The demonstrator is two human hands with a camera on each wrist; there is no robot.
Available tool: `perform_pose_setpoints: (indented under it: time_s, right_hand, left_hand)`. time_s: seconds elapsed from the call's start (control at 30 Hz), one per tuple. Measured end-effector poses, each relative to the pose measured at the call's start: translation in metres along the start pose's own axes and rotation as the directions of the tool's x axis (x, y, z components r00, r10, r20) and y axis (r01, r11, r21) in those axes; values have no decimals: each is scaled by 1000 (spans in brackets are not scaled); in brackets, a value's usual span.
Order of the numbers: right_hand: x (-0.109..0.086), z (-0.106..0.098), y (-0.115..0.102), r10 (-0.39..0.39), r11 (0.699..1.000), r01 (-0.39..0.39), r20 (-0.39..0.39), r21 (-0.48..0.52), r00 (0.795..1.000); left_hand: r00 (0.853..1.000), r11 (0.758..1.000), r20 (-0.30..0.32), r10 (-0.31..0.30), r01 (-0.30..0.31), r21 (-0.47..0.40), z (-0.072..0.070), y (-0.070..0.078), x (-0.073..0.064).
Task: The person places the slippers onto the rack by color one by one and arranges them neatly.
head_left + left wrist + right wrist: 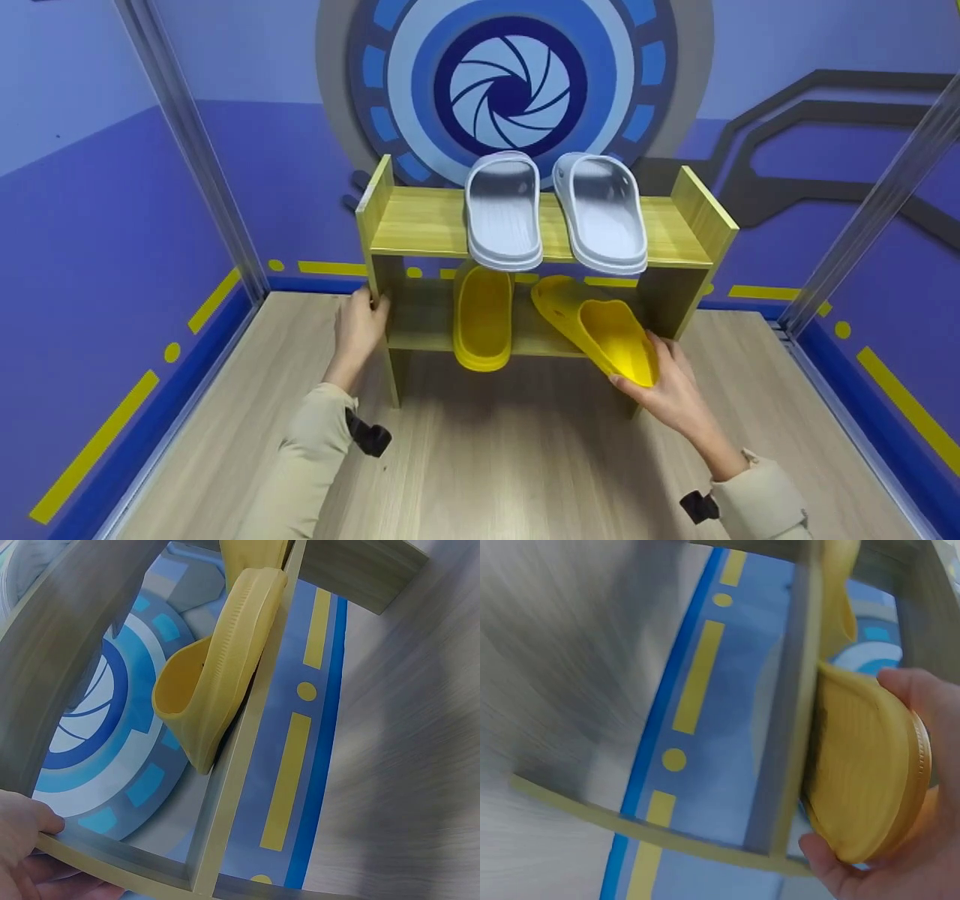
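Observation:
A two-tier wooden shoe rack (420,251) stands before the back wall. My left hand (358,324) grips its left side panel, thumb on the inner face, as the left wrist view also shows. With my right hand (671,382) I hold the heel end of a yellow clog (562,300), which slants across the right part of the lower shelf with its toe pointing back and left. Its heel sticks out past the shelf's front edge. The other yellow clog (484,319) sits straight on the lower shelf, left of centre. On the top shelf rest two pale grey clogs (504,214).
The rack stands on a wood-grain tabletop (480,480). Blue walls (67,262) with yellow dashes and metal corner posts (199,150) enclose it at the back and both sides. Black wrist straps (367,435) sit on both sleeves.

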State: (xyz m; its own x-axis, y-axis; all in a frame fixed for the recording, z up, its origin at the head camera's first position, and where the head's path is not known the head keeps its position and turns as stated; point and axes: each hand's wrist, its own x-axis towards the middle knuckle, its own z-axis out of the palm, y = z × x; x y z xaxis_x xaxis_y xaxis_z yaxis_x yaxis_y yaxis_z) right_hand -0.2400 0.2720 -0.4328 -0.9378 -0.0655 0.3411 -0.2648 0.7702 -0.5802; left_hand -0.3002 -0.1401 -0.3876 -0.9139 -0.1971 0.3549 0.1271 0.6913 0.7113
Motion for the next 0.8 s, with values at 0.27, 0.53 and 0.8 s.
perform_pose_setpoints:
  time_s: [0.27, 0.53, 0.8]
  right_hand:
    - [1, 11, -3, 8, 973, -22, -59, -230, 998]
    - [-4, 1, -3, -77, 981, 91, 87, -173, 993]
    - [-7, 25, -17, -5, 999, 2, -65, -52, 998]
  left_hand:
    - [1000, 1000, -2, 7, -7, 7, 0, 1, 0]
    - [1000, 1000, 7, 0, 0, 11, 0, 0, 0]
    - [999, 1000, -26, 24, -24, 17, 1, -2, 1]
